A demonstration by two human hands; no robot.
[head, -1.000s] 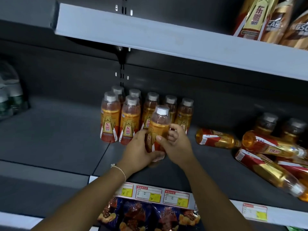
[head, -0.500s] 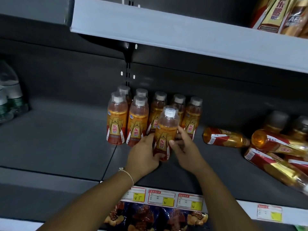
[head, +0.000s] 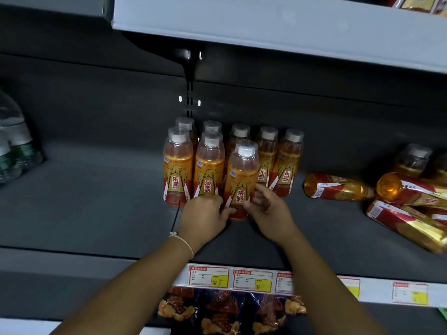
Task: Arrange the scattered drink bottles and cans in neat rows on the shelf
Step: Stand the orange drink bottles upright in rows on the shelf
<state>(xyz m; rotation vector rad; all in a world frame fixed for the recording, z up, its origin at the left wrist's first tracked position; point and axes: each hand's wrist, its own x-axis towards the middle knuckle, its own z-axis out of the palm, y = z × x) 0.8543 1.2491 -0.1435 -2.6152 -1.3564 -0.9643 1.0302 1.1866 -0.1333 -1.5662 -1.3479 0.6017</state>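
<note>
On the dark shelf (head: 96, 201), both hands are gripping one upright orange bottle (head: 240, 180) at its lower part: the left hand (head: 205, 213) with fingers curled round its left side, the right hand (head: 268, 209) with fingers clamped on its right side. It is standing just beside two front-row bottles (head: 193, 170), ahead of the back row (head: 278, 163). Several bottles (head: 338, 187) are lying toppled at right.

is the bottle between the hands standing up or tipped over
Upright. The bottle has its white cap on top and its base on the shelf, with the left hand and right hand around its lower part.
</note>
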